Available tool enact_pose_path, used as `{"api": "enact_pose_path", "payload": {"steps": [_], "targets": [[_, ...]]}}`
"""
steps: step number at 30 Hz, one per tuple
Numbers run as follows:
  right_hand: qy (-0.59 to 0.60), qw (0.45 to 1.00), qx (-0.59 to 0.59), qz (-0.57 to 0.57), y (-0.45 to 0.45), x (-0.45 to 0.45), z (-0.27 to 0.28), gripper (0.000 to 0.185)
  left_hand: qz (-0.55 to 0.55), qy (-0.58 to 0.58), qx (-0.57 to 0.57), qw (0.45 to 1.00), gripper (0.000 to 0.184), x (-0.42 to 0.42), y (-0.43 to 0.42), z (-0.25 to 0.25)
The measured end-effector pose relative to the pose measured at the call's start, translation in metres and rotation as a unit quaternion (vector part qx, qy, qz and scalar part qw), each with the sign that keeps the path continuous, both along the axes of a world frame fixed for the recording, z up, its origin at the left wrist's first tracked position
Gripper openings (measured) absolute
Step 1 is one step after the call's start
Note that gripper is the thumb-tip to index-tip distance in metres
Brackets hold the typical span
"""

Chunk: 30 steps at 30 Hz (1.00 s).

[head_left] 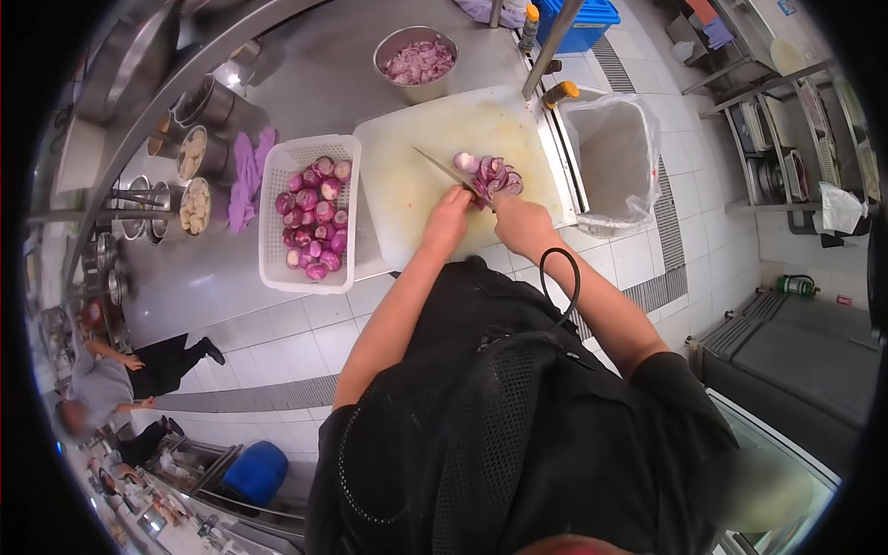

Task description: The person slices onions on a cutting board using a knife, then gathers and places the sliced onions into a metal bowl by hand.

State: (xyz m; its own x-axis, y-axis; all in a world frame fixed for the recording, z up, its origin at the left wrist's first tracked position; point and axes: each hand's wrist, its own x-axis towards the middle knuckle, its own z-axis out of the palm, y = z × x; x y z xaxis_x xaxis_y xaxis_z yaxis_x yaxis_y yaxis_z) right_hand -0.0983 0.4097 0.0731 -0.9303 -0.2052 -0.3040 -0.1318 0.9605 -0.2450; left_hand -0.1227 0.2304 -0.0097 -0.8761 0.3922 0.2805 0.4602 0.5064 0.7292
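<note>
My right hand (524, 225) is wrapped round the handle of a kitchen knife (446, 168), whose blade points up and left over the white cutting board (398, 199). Close beside the blade, my left hand (448, 220) is closed with its fingertips against a red onion (475, 204), mostly hidden by the fingers and knife. Sliced red onion (497, 174) lies in a heap just beyond the blade, next to a pale peeled onion piece (466, 163). To the left, a white plastic basket (267, 222) holds several peeled red onions (317, 220).
A metal bowl (425, 92) of chopped onion stands behind the board. A lined bin (615, 153) is at the board's right. Purple cloth (247, 180) and metal containers (215, 104) stand left of the basket. Another person (102, 375) is at far left.
</note>
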Motion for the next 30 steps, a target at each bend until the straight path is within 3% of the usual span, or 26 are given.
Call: {"api": "enact_pose_path", "payload": {"steps": [2,8,11,14,21,23,25,27,29,30], "targets": [[-0.006,0.999,-0.014,-0.037,0.0,0.004,-0.042,0.021,0.009,-0.009,0.014,1.0,0.016,0.003,0.002,0.004],[-0.007,0.999,-0.045,-0.029,0.004,0.004,-0.004,0.021,0.02,0.012,0.007,1.0,0.013,0.0,0.0,-0.008],[-0.031,0.997,-0.024,-0.06,-0.001,0.0,-0.041,0.022,0.018,0.013,0.032,0.999,0.015,0.002,0.001,-0.001],[-0.028,0.999,-0.021,-0.033,-0.002,-0.004,-0.007,0.025,0.021,0.01,0.017,1.0,0.016,0.001,-0.001,-0.004],[-0.019,0.996,-0.083,-0.035,0.007,-0.006,-0.039,0.027,-0.009,-0.021,-0.011,1.0,0.019,-0.002,-0.01,0.015],[-0.027,0.992,-0.12,-0.024,0.01,-0.006,-0.02,0.027,-0.001,0.092,0.0,0.996,0.023,-0.017,-0.013,0.042],[-0.034,0.991,-0.128,-0.025,0.01,0.006,-0.016,0.026,0.016,0.13,-0.005,0.991,0.024,-0.044,0.001,0.068],[-0.041,0.99,-0.135,-0.025,0.011,0.02,-0.017,0.026,0.033,0.167,-0.01,0.985,0.027,-0.072,0.021,0.061],[-0.057,0.992,-0.111,0.022,0.005,0.029,-0.026,0.025,-0.036,0.129,-0.146,0.98,0.031,-0.09,0.031,0.027],[-0.058,0.991,-0.115,0.032,0.002,0.033,-0.028,0.025,-0.027,0.126,-0.153,0.98,0.031,-0.091,0.03,0.028]]}}
